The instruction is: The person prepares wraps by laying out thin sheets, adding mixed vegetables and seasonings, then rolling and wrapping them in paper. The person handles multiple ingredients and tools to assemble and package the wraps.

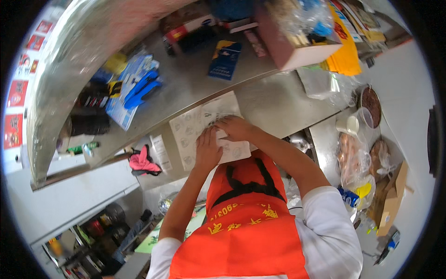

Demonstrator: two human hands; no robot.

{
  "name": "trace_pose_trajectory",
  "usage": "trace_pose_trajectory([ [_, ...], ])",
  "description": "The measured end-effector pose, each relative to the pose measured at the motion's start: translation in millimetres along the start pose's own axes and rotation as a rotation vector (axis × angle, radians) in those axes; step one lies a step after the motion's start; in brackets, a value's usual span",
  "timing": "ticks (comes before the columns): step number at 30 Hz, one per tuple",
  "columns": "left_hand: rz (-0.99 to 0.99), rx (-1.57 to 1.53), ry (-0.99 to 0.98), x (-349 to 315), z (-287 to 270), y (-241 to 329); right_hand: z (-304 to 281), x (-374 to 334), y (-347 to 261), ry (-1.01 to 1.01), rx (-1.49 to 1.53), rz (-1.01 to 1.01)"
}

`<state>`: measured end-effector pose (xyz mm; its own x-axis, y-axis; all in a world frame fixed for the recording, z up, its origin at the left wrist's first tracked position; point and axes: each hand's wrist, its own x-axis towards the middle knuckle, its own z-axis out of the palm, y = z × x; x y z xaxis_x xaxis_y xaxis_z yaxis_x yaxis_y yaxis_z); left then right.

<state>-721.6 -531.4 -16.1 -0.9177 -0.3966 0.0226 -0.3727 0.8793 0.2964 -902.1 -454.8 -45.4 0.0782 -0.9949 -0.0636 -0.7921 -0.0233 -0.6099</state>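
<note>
Paper (189, 131), pale and printed, lies on the worktop (278, 100) between the raised shelf's (188, 88) front edge and the person's red apron (237, 251), seemingly there for easy reach. The left hand (208, 147) rests fingers-forward on it, the right hand (235, 129) comes across, probably to steady it; whether either pinches a fold cannot be told. Its far edge slants along the shelf's edge; looking nearly square, it shows no clear long axis.
</note>
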Motion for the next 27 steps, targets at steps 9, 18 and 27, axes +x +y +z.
trace_pose_trajectory([
  [9,-0.129,-0.001,-0.435,65,-18,-18,-3,5,-15,0.246,-0.264,-0.048],
  [18,-0.102,0.149,0.093,42,26,-11,-53,51,2,-0.178,-0.101,0.025],
  [27,-0.078,0.271,0.250,44,16,-13,-25,68,3,-0.167,-0.068,0.270],
])
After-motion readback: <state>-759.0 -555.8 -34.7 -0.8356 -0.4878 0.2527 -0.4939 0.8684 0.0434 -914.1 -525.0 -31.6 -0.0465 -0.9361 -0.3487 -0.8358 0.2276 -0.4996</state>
